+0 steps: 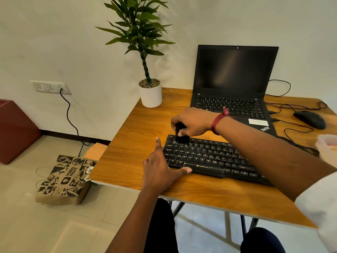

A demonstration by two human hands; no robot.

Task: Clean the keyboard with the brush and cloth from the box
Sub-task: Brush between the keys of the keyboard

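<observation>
A black keyboard (209, 157) lies across the front of the wooden table (138, 128). My right hand (193, 121) reaches over from the right and is closed around a small black brush (180, 136), whose bristles rest on the keyboard's top left keys. My left hand (160, 170) lies flat on the table with fingers spread, its thumb against the keyboard's front left corner. No cloth or box is clearly visible; a pale blurred object (328, 148) sits at the right edge.
An open black laptop (235, 83) stands behind the keyboard. A black mouse (310, 118) and cables lie at the right. A potted plant (150, 92) stands at the back left corner. A printed paper bag (65, 179) sits on the floor at left.
</observation>
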